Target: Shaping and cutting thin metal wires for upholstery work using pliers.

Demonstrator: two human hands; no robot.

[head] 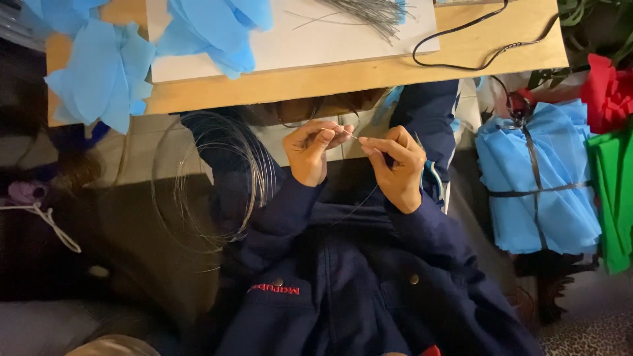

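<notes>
We see the left hand (311, 150) and right hand (395, 165) both pinching 1 thin wire (353, 136) between fingertips, below the wooden table (356, 79) edge, beside a wire coil (211, 178).

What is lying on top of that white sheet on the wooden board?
On the white sheet lie blue tissue pieces and a bundle of thin wires. Whatever is beneath the tissue is hidden.

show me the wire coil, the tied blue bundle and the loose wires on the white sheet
wire coil (214, 181), head view, on the strands at the loop's upper right
blue bundle (560, 191), head view, on the blue sheet right of the dark strap
loose wires (369, 12), head view, on the middle of the grey bunch
</notes>
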